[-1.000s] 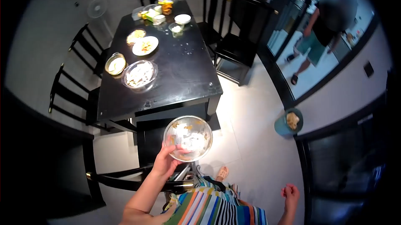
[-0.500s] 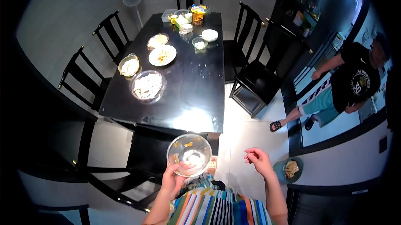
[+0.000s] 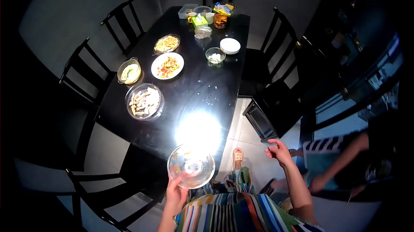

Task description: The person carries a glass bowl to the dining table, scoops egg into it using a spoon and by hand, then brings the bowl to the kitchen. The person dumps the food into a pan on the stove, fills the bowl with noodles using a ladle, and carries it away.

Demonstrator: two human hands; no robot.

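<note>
My left hand [image 3: 176, 191] grips a clear glass bowl [image 3: 206, 176] from below its near-left side, just off the table's front edge. Orange and yellow food residue clings to the bowl's inside. Part of my left fingers shows through the glass. Off to the right, my right hand [image 3: 279, 152] hangs in the air with nothing in it, its fingers loosely bent and apart. Closest to the bowl on the black table [image 3: 185, 92] stands a lidless glass dish [image 3: 162, 100] of pale food pieces.
A white plate [image 3: 181, 71] of mixed food, a glass casserole [image 3: 120, 80] and a small glass bowl [image 3: 223, 58] stand on the table. Black chairs [image 3: 276, 107] surround it. At right, a bending person's arm [image 3: 345, 163] is close to my right arm.
My view has shifted, and the table now lies nearer. The other person has come from the doorway to beside my right arm, bending. My left hand still holds the bowl.
</note>
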